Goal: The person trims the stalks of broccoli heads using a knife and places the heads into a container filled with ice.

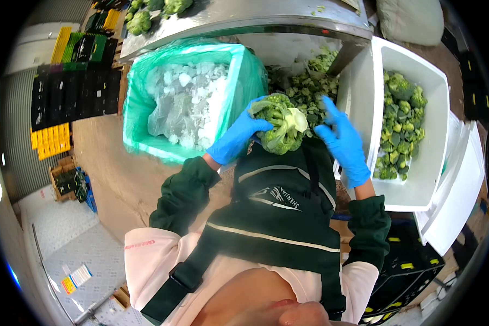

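A large head of broccoli (277, 127) is gripped by my left hand (238, 135) in a blue glove, with its pale cut stem turned to the right. My right hand (345, 145), gloved in blue as well, is raised just right of the broccoli without touching it. Its fingers are apart, slightly blurred, and I see nothing in them. Beyond the broccoli lies a pile of green leaves and trimmings (309, 87), partly hidden by the head and my hands.
At left stands a box lined with green plastic (236, 70), with ice (187, 81) in it. A white tub (443, 136) on the right contains several broccoli pieces (401, 125). A metal table (244, 16) with broccoli heads (139, 23) spans the far side. Stacked crates (76, 89) stand far left.
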Motion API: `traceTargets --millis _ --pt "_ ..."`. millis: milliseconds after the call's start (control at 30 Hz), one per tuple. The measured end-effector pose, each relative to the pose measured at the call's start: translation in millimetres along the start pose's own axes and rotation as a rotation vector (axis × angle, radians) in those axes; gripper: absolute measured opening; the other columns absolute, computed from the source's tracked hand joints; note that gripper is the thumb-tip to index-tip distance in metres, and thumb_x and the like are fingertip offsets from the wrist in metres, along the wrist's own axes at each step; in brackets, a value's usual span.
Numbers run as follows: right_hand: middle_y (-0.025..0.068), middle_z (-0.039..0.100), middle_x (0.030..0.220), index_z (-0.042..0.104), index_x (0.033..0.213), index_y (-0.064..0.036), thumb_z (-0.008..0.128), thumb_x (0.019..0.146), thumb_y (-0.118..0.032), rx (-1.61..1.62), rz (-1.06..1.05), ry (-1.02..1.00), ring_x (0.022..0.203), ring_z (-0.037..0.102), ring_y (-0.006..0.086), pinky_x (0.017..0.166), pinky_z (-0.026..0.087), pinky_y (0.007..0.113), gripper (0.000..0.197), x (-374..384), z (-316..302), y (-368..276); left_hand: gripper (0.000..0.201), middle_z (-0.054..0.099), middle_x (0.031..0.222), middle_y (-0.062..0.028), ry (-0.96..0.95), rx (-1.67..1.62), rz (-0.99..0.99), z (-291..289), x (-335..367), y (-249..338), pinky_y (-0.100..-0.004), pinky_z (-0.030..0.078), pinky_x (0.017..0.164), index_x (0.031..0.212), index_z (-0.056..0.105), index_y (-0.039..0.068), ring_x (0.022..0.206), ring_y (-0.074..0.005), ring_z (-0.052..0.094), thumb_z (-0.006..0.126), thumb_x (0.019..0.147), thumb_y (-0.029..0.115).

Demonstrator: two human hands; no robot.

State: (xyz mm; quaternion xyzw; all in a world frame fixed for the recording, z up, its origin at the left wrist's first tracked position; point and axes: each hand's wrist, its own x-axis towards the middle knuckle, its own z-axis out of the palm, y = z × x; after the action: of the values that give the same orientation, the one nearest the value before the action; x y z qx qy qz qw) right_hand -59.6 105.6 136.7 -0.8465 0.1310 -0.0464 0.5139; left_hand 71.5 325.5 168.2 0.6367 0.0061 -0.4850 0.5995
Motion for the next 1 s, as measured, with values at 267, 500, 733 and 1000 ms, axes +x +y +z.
traceTargets --millis 267,500,733,1000 --pt "0.0035 0.062 0.113 0.051 0.126 -0.0035 0.060 0.085 -0.022 0.820 0.246 0.013 0.066 0.058 0.0082 0.054 0.048 0.025 0.046 -4 -22 -24 0.072 0.047 0.129 -0.0048 -0.139 0.222 0.089 -15 11 19 -0.0289 0.042 0.094 0.137 0.035 0.011 0.114 -0.0160 0.048 0.059 0.071 -0.003" --pt "0.0126 0.054 0.086 0.047 0.126 -0.0053 0.054 0.078 -0.007 -0.802 -0.209 0.026 0.055 0.058 0.0280 0.047 0.047 0.040 0.049 -34 -38 -14 0.074 0.047 0.128 -0.0064 -0.160 0.408 0.254 17 31 42 -0.0304 0.038 0.098 0.137 0.036 0.011 0.117 -0.0171 0.045 0.060 0.069 -0.006" --pt "0.0090 0.049 0.079 0.042 0.130 0.0008 0.053 0.077 -0.005 -1.059 -0.059 0.046 0.050 0.057 0.0187 0.039 0.045 0.033 0.054 -60 -66 -25 0.075 0.046 0.130 -0.0052 -0.357 0.462 0.267 78 51 60 -0.0290 0.039 0.097 0.138 0.035 0.012 0.115 -0.0149 0.046 0.061 0.070 -0.007" --pt "0.0131 0.061 0.085 0.041 0.132 -0.0038 0.051 0.082 -0.008 -0.986 0.261 0.123 0.056 0.062 0.0275 0.047 0.049 0.040 0.051 -90 -100 21 0.074 0.053 0.122 -0.0072 -0.480 0.628 0.387 142 66 64 -0.0292 0.041 0.094 0.136 0.036 0.010 0.111 -0.0148 0.049 0.066 0.070 -0.001"
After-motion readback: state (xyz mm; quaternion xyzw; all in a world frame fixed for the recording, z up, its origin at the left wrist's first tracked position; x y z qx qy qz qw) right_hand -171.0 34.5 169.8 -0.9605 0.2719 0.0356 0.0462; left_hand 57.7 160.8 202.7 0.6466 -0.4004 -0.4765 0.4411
